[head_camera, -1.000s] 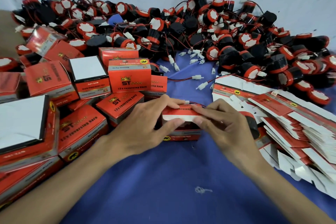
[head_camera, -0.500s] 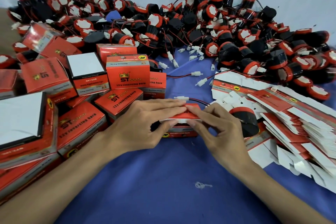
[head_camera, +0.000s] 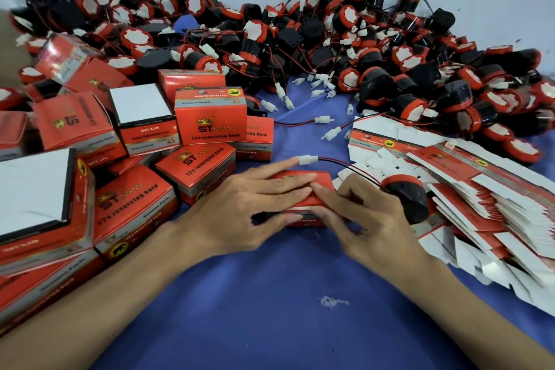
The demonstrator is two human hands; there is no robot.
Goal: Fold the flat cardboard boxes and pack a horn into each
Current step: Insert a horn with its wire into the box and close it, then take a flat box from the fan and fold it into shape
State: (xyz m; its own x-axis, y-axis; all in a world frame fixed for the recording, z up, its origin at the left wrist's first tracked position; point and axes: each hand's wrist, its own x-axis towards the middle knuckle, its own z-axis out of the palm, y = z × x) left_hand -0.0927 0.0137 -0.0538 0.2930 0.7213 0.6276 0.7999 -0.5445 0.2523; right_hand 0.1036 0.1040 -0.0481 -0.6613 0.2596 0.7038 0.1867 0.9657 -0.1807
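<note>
A small red cardboard box [head_camera: 322,182] stands on the blue cloth [head_camera: 285,294] at the middle. My left hand [head_camera: 240,210] holds it, fingers laid straight over the top and thumb against the front side. My right hand [head_camera: 366,219] pinches the box's front edge between index finger and thumb. Just right of that hand lies a black horn [head_camera: 405,198] with a red ring. Its red-and-black wire runs left behind the box to a white connector [head_camera: 307,159]. What is inside the box is hidden.
Folded red boxes [head_camera: 207,117] are heaped at the left, some showing white faces. A fanned stack of flat box blanks [head_camera: 480,189] fills the right. A big pile of loose horns [head_camera: 300,39] with wires lines the back wall.
The box's top flap has gone down from raised to nearly flat under my left fingers. My right hand slid toward the front edge, uncovering the loose horn beside it.
</note>
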